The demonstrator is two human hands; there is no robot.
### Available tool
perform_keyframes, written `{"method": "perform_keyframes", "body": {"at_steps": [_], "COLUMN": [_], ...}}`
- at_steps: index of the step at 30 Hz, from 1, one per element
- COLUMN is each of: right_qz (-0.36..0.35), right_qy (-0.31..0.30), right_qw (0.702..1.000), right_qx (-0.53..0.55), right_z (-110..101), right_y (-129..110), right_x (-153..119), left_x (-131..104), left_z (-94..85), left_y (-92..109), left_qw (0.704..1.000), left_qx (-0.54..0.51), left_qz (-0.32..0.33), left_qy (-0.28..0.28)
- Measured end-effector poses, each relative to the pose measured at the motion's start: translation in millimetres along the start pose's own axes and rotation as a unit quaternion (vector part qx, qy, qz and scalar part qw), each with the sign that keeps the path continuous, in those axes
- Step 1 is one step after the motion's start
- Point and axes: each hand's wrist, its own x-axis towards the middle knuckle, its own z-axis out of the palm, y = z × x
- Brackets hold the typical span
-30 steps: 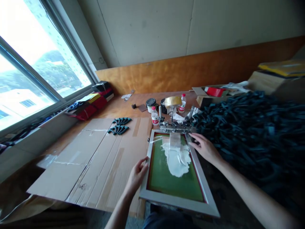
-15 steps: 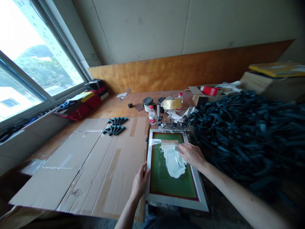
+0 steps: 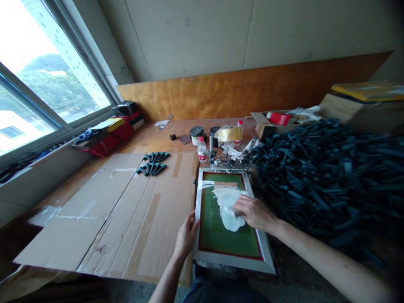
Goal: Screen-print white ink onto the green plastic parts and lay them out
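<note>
A: What's the right hand (image 3: 255, 212) doing?
B: Gripping a small scraper (image 3: 236, 212) in the white paste (image 3: 229, 219), nearer the right edge of the screen frame (image 3: 233, 261). Left hand (image 3: 187, 236) is half-curled at its left edge, can't tell if it's really gripping.
A: And the frame?
B: Front edge of the table (image 3: 151, 139), just right of the cardboard (image 3: 123, 223).

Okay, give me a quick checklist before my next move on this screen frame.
1. Left hand at the frame's left edge: ok.
2. Scraper in the right hand: ok.
3. White paste on the green mesh, inside the frame: ok.
4. Dark pieces on the cardboard, apart from the frame: ok.
5. Nearer bottle upright, capped: ok.
6. Whatever lies beneath the mesh: cannot tell, hidden.
</note>
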Motion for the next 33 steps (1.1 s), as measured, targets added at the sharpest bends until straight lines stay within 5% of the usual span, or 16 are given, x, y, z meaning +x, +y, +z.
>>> {"method": "perform_keyframes", "body": {"at_steps": [3, 6, 11, 15, 19, 23, 27, 30, 32, 33], "right_qz": [-0.036, -0.066, 0.058, 0.171, 0.275, 0.347, 0.269, 0.272, 0.318, 0.334], "right_qy": [0.052, 0.024, 0.026, 0.071, 0.222, 0.177, 0.042, -0.002, 0.017, 0.04], "right_qw": [0.998, 0.997, 0.998, 0.98, 0.934, 0.921, 0.962, 0.962, 0.948, 0.942], "right_qx": [-0.005, 0.022, 0.02, -0.073, -0.045, 0.005, 0.0, -0.024, -0.01, -0.003], "right_z": [16, 16, -19, -55, -80, -43, 26, 51, 53, 52], "right_y": [-7, -11, 9, 43, 82, 83, 47, 20, -2, -16], "right_x": [-13, -23, 30, 67, 39, -11, -34, -30, -21, -16], "left_x": [1, 0, -6, -14, -11, 20, 43, 28, 3, -11], "left_z": [-0.6, -1.6, -12.5, -36.8, -57.8, -64.8, -62.2, -34.2, 0.9, 20.7], "left_y": [-2, 1, 18, 63, 128, 191, 225, 204, 169, 149], "left_qw": [1.0, 1.0, 0.998, 0.989, 0.977, 0.941, 0.927, 0.926, 0.948, 0.959], "left_qx": [-0.01, -0.013, -0.058, -0.141, -0.213, -0.309, -0.324, -0.328, -0.306, -0.279], "left_qz": [-0.004, -0.016, -0.012, -0.021, 0.015, 0.139, 0.18, 0.152, 0.058, -0.025], "left_qy": [0.007, 0.01, -0.007, -0.048, -0.005, 0.026, 0.049, 0.112, 0.061, -0.035]}}
